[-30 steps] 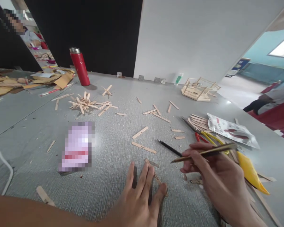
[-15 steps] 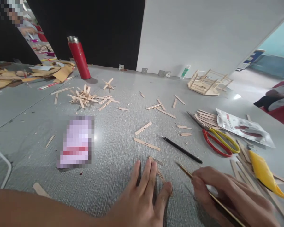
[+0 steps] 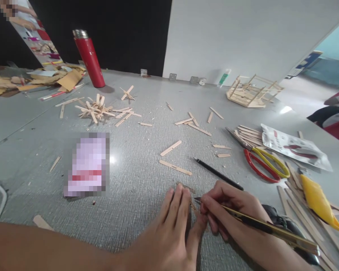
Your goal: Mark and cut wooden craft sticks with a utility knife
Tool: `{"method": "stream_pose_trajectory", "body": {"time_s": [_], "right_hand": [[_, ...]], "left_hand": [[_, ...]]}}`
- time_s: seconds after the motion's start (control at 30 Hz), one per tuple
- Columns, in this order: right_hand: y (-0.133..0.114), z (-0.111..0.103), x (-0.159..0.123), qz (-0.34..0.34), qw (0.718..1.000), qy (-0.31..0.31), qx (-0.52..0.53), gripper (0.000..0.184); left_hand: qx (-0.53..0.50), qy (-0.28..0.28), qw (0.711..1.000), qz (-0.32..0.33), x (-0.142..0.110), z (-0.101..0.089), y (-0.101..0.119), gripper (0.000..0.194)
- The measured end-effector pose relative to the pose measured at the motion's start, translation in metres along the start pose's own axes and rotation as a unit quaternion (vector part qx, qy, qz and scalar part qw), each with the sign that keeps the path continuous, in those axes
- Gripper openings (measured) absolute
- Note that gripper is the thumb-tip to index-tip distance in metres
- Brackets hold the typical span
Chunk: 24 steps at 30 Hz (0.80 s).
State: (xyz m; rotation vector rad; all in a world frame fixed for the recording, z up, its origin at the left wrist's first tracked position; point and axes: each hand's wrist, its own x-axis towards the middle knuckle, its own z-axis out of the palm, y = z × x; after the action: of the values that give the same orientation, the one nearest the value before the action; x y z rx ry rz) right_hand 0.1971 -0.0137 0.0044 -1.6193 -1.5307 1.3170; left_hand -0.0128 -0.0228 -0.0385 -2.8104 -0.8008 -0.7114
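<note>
- Farthest left of the slim black pen (image 3: pixel 219 173) and well beyond it, a red metal bottle (image 3: pixel 89 60) stands upright.
- Nearer, but still well left of the pen, lies a loose heap of pale wooden sticks (image 3: pixel 94 111); whether all are cut I can't tell.
- Just left of the pen, two flat pale sticks with middle slots (image 3: pixel 175 167) lie apart, and their cutting looks done.
- Left of the pen and closer to me, my left hand (image 3: pixel 168 229) lies flat, fingers stretched, gripping nothing but pinning down a notched pale wooden stick (image 3: pixel 193 206) that shows between forefinger and thumb. I'd judge this one part-way cut.
- Nearer to me than the pen, my right hand (image 3: pixel 240 197) is closed in a writing grip round a thin gold-coloured knife-like tool (image 3: pixel 267 226), its tip right by that stick.
- Beyond the pen, to its right, a small openwork wooden frame (image 3: pixel 247 101) seems already assembled.
- Right of the pen, fanned plain wooden sticks (image 3: pixel 250 133) touch a silver packet (image 3: pixel 295 148); I see no slots, so they look unworked.
</note>
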Motion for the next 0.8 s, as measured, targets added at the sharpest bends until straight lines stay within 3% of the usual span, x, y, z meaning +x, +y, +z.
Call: {"method": "stream_pose_trajectory", "body": {"time_s": [0.17, 0.27, 0.47, 0.8], "right_hand": [[0.003, 0.004, 0.001, -0.11, 0.984, 0.067, -0.124, 0.045], [0.001, 0.006, 0.001, -0.147, 0.967, 0.09, -0.185, 0.044], [0.001, 0.007, 0.0, -0.135, 0.97, 0.07, -0.188, 0.045], [-0.004, 0.013, -0.001, -0.16, 0.958, 0.087, -0.22, 0.044]], "left_hand": [[0.018, -0.067, 0.997, 0.032, 0.0, -0.001, 0.0, 0.093], [0.033, -0.069, 0.996, 0.039, 0.001, -0.006, -0.001, 0.087], [0.038, -0.013, 0.999, 0.023, 0.004, -0.011, -0.002, 0.073], [0.051, -0.055, 0.995, 0.065, 0.009, -0.02, -0.007, 0.075]]}}
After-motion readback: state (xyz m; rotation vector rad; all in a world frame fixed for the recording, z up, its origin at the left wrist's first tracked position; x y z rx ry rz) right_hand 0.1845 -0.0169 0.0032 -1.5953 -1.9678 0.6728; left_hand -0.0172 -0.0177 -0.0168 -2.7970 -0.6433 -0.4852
